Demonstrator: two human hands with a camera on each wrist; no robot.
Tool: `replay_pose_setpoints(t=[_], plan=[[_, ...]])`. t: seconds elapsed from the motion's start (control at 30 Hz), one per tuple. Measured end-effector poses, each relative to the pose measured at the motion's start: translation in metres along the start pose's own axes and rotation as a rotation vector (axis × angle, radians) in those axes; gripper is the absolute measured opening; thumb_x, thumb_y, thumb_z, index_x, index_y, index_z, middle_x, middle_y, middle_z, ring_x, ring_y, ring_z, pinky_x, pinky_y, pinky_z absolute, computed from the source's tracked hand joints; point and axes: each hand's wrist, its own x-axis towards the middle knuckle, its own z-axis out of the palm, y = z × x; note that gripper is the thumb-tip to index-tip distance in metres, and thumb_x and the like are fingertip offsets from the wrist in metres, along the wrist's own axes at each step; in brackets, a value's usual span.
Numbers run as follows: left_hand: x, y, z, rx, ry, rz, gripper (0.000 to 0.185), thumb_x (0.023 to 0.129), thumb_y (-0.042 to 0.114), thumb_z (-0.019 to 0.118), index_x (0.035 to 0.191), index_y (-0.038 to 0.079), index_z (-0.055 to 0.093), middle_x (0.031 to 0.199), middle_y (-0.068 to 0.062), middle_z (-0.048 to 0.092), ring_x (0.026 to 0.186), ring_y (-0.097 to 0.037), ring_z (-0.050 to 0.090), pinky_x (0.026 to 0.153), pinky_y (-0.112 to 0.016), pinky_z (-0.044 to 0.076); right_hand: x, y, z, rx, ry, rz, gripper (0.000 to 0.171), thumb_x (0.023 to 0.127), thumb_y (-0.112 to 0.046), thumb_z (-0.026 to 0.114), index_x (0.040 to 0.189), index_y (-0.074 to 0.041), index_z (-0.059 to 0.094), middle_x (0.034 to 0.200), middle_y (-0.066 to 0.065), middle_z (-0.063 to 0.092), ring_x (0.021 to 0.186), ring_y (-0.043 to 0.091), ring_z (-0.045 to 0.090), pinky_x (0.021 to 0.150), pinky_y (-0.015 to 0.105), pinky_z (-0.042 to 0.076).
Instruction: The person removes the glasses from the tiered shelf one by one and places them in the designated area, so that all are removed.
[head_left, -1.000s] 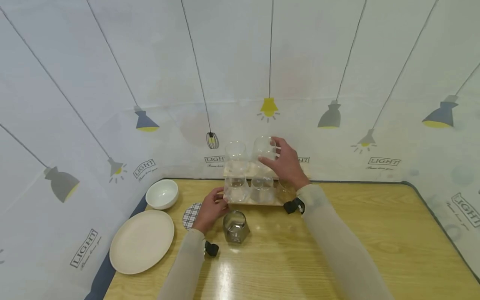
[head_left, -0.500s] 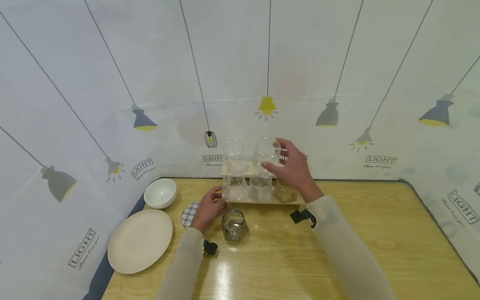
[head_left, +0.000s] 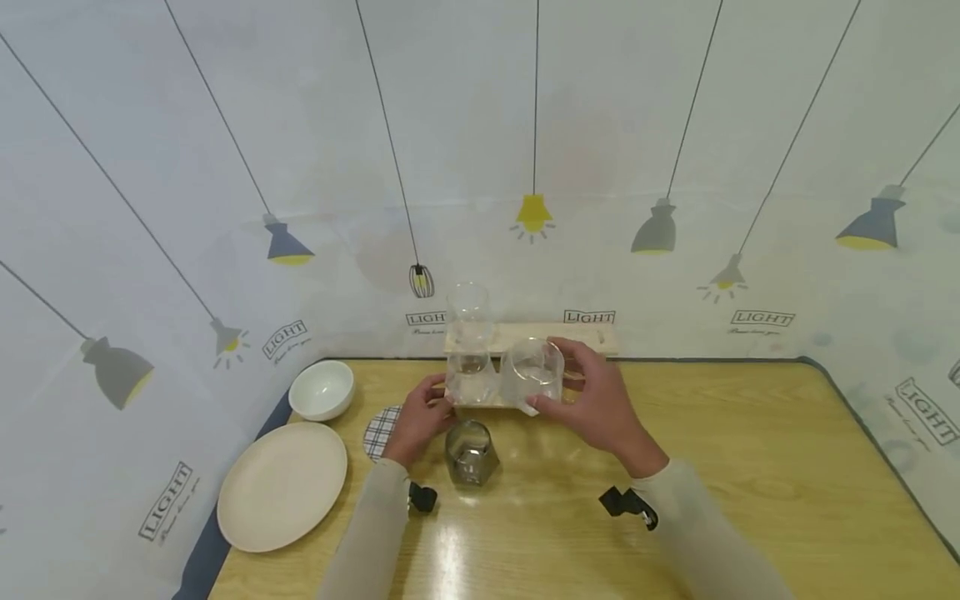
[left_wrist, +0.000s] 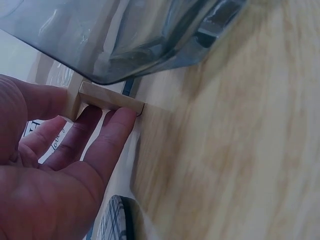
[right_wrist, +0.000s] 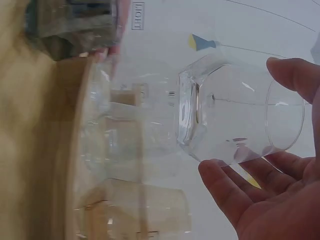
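1. Right hand [head_left: 600, 408]: thumb and fingers curled round a clear glass [head_left: 534, 372], holding it off the worktop, in front of the wooden rack's lower tier. In the right wrist view the clear glass [right_wrist: 235, 117] is pinched between thumb tip and fingers [right_wrist: 225, 187], the palm not closed on it (a light hold).

2. Left hand [head_left: 416, 417]: fingers straight, pressed against the left end of the wooden rack [head_left: 525, 333]; the left wrist view shows fingertips [left_wrist: 117, 122] touching the rack's base rail [left_wrist: 110, 100]. It holds nothing.

3. Wooden rack: two tiers, at the worktop's far edge, against the printed wall covering. One clear glass stands at the left of the upper tier [head_left: 469, 304], another below it [head_left: 470, 375]; what lies behind the held glass cannot be told.

4. Grey faceted glass [head_left: 470, 452]: upright on the worktop [head_left: 750, 500], just in front of the rack, near the left hand.

5. Toward the worktop's left edge: checked coaster [head_left: 381, 429], white bowl [head_left: 322, 390], cream plate [head_left: 282, 486].

6. Risks, as judged:
   - Smooth glass in a fingertip hold could slip and drop onto the worktop.
   - The held glass is close to the lower-tier glass; a sideways drift could knock the two together.
   - Lowering it toward the near side could strike the grey faceted glass.
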Motion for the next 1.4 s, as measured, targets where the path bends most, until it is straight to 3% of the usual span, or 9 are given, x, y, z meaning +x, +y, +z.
replay_pose_setpoints(t=[0.1, 0.4, 0.57, 0.73, 1.2, 1.4], plan=[[0.001, 0.0, -0.001, -0.007, -0.007, 0.002, 0.046, 0.107, 0.017, 0.065, 0.152, 0.023, 0.055, 0.138, -0.02, 0.061, 0.123, -0.032, 0.067, 0.098, -0.043, 0.064, -0.013, 0.006, 0.005, 0.002, -0.017, 0.003, 0.078, 0.085, -0.023, 0.092, 0.151, -0.009, 0.053, 0.132, 0.015, 0.068, 0.122, 0.035, 0.07, 0.092, 0.039, 0.066], [0.0, 0.0, -0.002, -0.006, -0.011, -0.002, 0.046, 0.107, 0.016, 0.064, 0.152, 0.023, 0.055, 0.137, -0.02, 0.062, 0.122, -0.032, 0.067, 0.099, -0.045, 0.063, -0.048, 0.039, 0.025, 0.039, -0.055, 0.057, 0.078, 0.082, -0.027, 0.094, 0.147, -0.007, 0.054, 0.13, 0.012, 0.069, 0.118, 0.033, 0.071, 0.094, 0.042, 0.065], [-0.004, -0.003, -0.002, 0.01, 0.001, -0.006, 0.046, 0.108, 0.016, 0.064, 0.152, 0.022, 0.054, 0.136, -0.02, 0.062, 0.122, -0.031, 0.067, 0.098, -0.044, 0.064, -0.06, 0.055, 0.039, 0.024, -0.087, 0.135, 0.081, 0.078, -0.025, 0.097, 0.145, -0.005, 0.056, 0.132, 0.012, 0.067, 0.122, 0.033, 0.067, 0.094, 0.035, 0.065], [-0.004, -0.003, -0.001, 0.018, 0.013, -0.006, 0.046, 0.108, 0.018, 0.064, 0.152, 0.023, 0.054, 0.137, -0.019, 0.062, 0.124, -0.032, 0.067, 0.097, -0.043, 0.064, -0.063, 0.067, 0.048, 0.045, -0.112, 0.209, 0.081, 0.076, -0.021, 0.098, 0.142, -0.003, 0.055, 0.133, 0.016, 0.065, 0.123, 0.035, 0.065, 0.095, 0.035, 0.064], [0.002, -0.003, 0.001, 0.036, 0.012, 0.006, 0.045, 0.108, 0.016, 0.063, 0.152, 0.023, 0.054, 0.139, -0.02, 0.061, 0.125, -0.033, 0.067, 0.099, -0.045, 0.063, -0.062, 0.076, 0.057, 0.054, -0.148, 0.263, 0.081, 0.074, -0.014, 0.098, 0.139, -0.001, 0.052, 0.135, 0.019, 0.064, 0.124, 0.037, 0.064, 0.095, 0.03, 0.064], [0.0, -0.002, 0.002, 0.018, 0.012, 0.013, 0.045, 0.108, 0.015, 0.062, 0.152, 0.023, 0.055, 0.138, -0.02, 0.061, 0.122, -0.033, 0.068, 0.098, -0.045, 0.064, -0.062, 0.078, 0.055, -0.032, -0.154, 0.231, 0.084, 0.074, -0.023, 0.099, 0.142, -0.006, 0.052, 0.135, 0.017, 0.065, 0.125, 0.035, 0.064, 0.102, 0.043, 0.062]])
